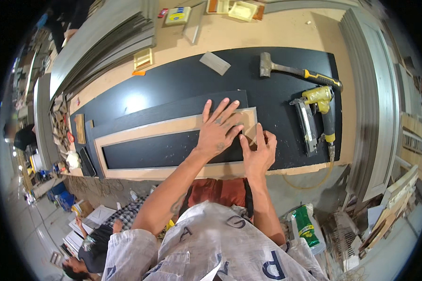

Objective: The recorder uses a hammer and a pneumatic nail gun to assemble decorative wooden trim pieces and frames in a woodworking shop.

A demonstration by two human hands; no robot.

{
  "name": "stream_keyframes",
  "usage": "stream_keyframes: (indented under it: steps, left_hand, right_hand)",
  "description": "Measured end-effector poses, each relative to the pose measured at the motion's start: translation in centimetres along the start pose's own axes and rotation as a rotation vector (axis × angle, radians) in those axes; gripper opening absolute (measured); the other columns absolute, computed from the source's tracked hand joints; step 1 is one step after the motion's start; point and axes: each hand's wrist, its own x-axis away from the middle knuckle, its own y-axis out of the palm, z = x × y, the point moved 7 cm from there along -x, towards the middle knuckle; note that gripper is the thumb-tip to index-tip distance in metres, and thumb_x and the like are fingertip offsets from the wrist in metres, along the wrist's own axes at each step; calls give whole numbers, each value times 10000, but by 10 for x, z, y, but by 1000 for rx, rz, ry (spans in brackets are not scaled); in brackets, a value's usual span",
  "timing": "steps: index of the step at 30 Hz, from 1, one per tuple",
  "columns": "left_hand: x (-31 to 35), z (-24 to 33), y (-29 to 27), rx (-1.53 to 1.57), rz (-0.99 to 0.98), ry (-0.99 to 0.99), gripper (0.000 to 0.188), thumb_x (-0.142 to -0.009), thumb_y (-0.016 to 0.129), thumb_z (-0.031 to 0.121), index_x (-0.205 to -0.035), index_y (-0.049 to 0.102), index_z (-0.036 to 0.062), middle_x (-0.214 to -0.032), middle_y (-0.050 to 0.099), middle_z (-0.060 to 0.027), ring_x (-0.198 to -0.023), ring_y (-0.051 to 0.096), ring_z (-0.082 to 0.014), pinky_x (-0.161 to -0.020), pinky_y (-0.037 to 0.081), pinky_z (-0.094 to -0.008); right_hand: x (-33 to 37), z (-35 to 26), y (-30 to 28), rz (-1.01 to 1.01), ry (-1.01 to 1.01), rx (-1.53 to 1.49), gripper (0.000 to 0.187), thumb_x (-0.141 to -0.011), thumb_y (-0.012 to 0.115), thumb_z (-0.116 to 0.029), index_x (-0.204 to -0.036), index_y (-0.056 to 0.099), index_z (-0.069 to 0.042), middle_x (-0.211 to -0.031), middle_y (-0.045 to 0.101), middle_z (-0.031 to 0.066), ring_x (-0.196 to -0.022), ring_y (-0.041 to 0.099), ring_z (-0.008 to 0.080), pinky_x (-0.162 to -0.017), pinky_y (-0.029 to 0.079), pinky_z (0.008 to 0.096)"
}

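Observation:
A narrow rectangular frame (150,129) with tan faces and grey edges lies flat on a large black board (286,117). My left hand (219,130) rests on its far rail near the right end, palm down and fingers spread. At the frame's right end, my right hand (260,152) grips the short end rail, with the thumb inside the opening and the fingers on the outer side. The joint beneath the fingers is partly hidden. Along the far rail runs a dark flat strip (173,110). Both hands are close together, near the same corner.
Right of the frame lie a nail gun (314,117) with an air hose (309,188) and a hammer (290,70). A grey offcut (215,62) sits farther back. Grey panels are stacked at left (110,47) and right (373,107). Another person (96,250) is at lower left.

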Motion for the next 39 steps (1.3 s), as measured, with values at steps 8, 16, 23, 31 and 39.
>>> stream_keyframes:
  steps: [8, 16, 23, 31, 39]
  left_hand:
    - [1, 14, 3, -70, 52, 8, 366, -934, 543, 451, -1251, 643, 300, -1439, 444, -89, -1405, 292, -319, -1145, 116, -635]
    - [5, 18, 6, -32, 56, 39, 345, -942, 521, 461, -1239, 642, 336, -1481, 402, -102, -1420, 269, -343, -1148, 92, -646]
    - [8, 14, 3, -76, 63, 57, 343, -932, 558, 410, -1235, 651, 281, -1512, 373, -91, -1413, 304, -346, -1142, 122, -646]
    - [1, 19, 9, -67, -11, 51, 386, -935, 586, 348, -1319, 581, 314, -1521, 367, -80, -1429, 279, -349, -1140, 106, -655]
    - [4, 15, 11, -113, 32, 53, 333, -929, 593, 379, -1243, 636, 274, -1500, 385, -73, -1423, 285, -330, -1145, 103, -642]
  right_hand:
    - [-1, -3, 1, -22, -46, 0, 529, -766, 786, -189, -1257, 633, -61, -1097, 565, 135, -1004, 585, 308, -818, 507, 399]
    - [3, 2, 0, -51, -54, 95, 544, -782, 770, -170, -1294, 611, -82, -1131, 545, 128, -1032, 565, 307, -844, 499, 398]
    - [2, -8, 2, 17, -156, 41, 556, -730, 810, -172, -1238, 624, -44, -1080, 572, 149, -975, 573, 334, -791, 499, 417]
    - [0, -2, -3, 12, -148, 13, 596, -735, 813, -168, -1273, 586, -49, -1084, 544, 131, -934, 558, 305, -765, 473, 413]
    - [-44, 17, -58, 5, -222, -100, 396, -863, 688, -158, -1226, 611, -22, -1030, 635, 148, -1025, 588, 353, -895, 480, 434]
